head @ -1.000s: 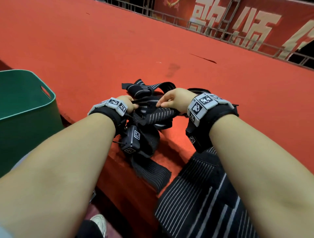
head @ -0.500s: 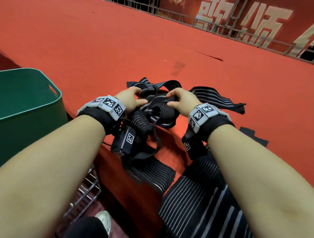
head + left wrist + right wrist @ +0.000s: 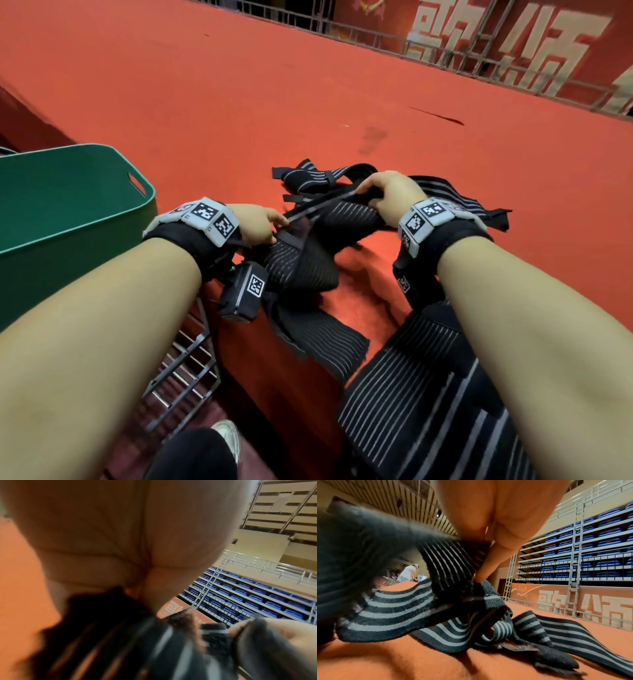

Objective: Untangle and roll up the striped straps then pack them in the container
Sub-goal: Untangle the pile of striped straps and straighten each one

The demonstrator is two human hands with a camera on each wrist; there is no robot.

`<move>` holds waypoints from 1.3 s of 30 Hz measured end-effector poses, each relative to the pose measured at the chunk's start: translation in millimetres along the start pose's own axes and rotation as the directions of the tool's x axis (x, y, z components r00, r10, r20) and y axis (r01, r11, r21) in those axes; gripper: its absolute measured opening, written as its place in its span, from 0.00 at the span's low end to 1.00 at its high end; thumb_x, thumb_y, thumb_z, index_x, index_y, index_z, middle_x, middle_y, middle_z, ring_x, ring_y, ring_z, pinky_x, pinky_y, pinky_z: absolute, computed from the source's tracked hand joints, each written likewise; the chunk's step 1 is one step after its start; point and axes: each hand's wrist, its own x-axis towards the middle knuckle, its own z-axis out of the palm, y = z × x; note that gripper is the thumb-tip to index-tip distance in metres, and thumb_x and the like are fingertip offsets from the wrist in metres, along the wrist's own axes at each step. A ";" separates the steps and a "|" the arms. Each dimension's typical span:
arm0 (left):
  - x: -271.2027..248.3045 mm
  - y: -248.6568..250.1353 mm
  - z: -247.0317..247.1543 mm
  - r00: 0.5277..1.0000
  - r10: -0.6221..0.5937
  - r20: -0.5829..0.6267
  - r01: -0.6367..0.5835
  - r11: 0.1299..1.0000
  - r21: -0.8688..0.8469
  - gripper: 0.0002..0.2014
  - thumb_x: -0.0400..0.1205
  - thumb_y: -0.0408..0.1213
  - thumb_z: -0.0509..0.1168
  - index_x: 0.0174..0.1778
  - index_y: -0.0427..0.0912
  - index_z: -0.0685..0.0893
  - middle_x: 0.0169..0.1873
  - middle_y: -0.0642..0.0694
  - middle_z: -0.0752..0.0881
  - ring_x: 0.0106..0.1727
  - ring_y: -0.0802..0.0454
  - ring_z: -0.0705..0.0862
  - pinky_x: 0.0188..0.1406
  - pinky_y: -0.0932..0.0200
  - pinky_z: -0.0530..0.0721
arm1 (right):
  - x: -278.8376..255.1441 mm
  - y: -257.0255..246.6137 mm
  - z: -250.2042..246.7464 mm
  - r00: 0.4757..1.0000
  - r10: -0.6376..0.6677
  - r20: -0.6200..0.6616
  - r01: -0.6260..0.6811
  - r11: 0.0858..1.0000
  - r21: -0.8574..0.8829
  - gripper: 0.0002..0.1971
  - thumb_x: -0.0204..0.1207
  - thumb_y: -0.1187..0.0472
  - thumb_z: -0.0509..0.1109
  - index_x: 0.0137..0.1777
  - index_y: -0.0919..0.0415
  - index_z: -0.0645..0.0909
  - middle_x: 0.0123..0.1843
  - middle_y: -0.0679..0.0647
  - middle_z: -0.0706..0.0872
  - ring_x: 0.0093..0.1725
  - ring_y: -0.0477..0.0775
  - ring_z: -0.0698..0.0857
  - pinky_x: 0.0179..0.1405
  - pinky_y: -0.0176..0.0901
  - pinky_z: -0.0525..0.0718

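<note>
A tangle of black straps with grey stripes (image 3: 322,240) lies on the red carpeted platform (image 3: 239,96) near its front edge. My left hand (image 3: 260,222) pinches a strap at the left of the tangle, blurred in the left wrist view as the strap (image 3: 154,649). My right hand (image 3: 387,192) grips another part of the strap (image 3: 450,566) at the right and holds it lifted. A narrow stretch of strap runs taut between both hands. More loops (image 3: 488,627) lie loose on the carpet beyond. The green container (image 3: 68,219) stands at the left, open side up.
A wide striped strap (image 3: 428,404) hangs over the platform's front edge below my right arm. A metal rack (image 3: 185,370) sits below the edge, and my shoe (image 3: 227,435) shows beneath. Railings and a red banner (image 3: 496,44) bound the far side. A person (image 3: 407,572) stands far off.
My hands have drawn apart, the right one moving up and to the right, stretching a strap between them. The tangle has spread out.
</note>
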 end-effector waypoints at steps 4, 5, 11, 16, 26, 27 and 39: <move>-1.8 -17.7 -6.5 0.999 -0.020 0.026 0.023 0.993 -0.114 0.19 0.81 0.23 0.57 0.62 0.46 0.82 0.54 0.33 0.86 0.53 0.33 0.85 0.56 0.35 0.83 | -2.8 14.8 -1.3 0.997 0.073 -0.005 -0.073 0.995 -0.072 0.18 0.78 0.73 0.62 0.62 0.56 0.83 0.67 0.58 0.79 0.61 0.61 0.82 0.54 0.42 0.76; -0.5 -22.4 -6.7 0.999 -0.029 0.019 0.031 0.992 -0.121 0.17 0.80 0.22 0.58 0.53 0.46 0.86 0.47 0.35 0.88 0.49 0.34 0.86 0.54 0.37 0.85 | -3.9 16.9 1.7 0.996 0.084 -0.020 -0.085 0.995 -0.057 0.18 0.78 0.73 0.61 0.61 0.55 0.83 0.67 0.58 0.78 0.60 0.61 0.82 0.54 0.42 0.77; -12.0 -8.7 -5.0 0.992 0.090 -0.083 -0.100 0.988 -0.122 0.03 0.71 0.37 0.65 0.35 0.42 0.79 0.37 0.41 0.82 0.42 0.43 0.81 0.46 0.49 0.82 | -7.1 6.4 17.9 0.998 -0.006 -0.061 0.009 0.999 0.039 0.17 0.78 0.73 0.62 0.60 0.56 0.83 0.61 0.56 0.78 0.60 0.56 0.80 0.52 0.33 0.70; -8.9 6.1 -7.8 0.982 0.132 -0.138 -0.168 0.941 -0.295 0.15 0.77 0.40 0.70 0.28 0.45 0.72 0.18 0.53 0.76 0.21 0.56 0.74 0.22 0.65 0.72 | -8.4 -8.0 22.6 0.996 -0.082 -0.020 0.083 0.992 0.100 0.13 0.77 0.70 0.64 0.57 0.57 0.84 0.62 0.51 0.81 0.64 0.53 0.79 0.54 0.28 0.66; 16.8 25.7 -2.3 0.888 0.343 -0.306 -0.325 0.939 0.107 0.13 0.77 0.39 0.69 0.31 0.48 0.71 0.43 0.48 0.84 0.48 0.46 0.80 0.45 0.55 0.75 | -12.7 -15.4 14.7 0.955 -0.279 0.104 0.254 0.945 0.205 0.10 0.76 0.69 0.67 0.49 0.53 0.82 0.50 0.44 0.76 0.55 0.44 0.76 0.58 0.34 0.71; 19.1 25.4 -2.9 0.877 0.339 -0.340 -0.302 0.940 0.157 0.15 0.77 0.39 0.68 0.30 0.48 0.68 0.37 0.49 0.81 0.44 0.46 0.78 0.40 0.57 0.71 | -12.2 -13.3 14.2 0.958 -0.276 0.085 0.249 0.938 0.242 0.10 0.76 0.70 0.67 0.48 0.53 0.82 0.49 0.42 0.76 0.56 0.45 0.77 0.60 0.34 0.71; 43.4 26.1 3.7 0.857 0.291 -0.425 -0.268 0.957 0.115 0.22 0.75 0.36 0.70 0.27 0.45 0.60 0.25 0.51 0.67 0.28 0.52 0.65 0.25 0.58 0.61 | -2.7 -26.4 19.8 0.969 -0.215 0.117 0.197 0.969 0.148 0.10 0.77 0.67 0.65 0.47 0.51 0.82 0.47 0.43 0.77 0.47 0.44 0.76 0.44 0.33 0.72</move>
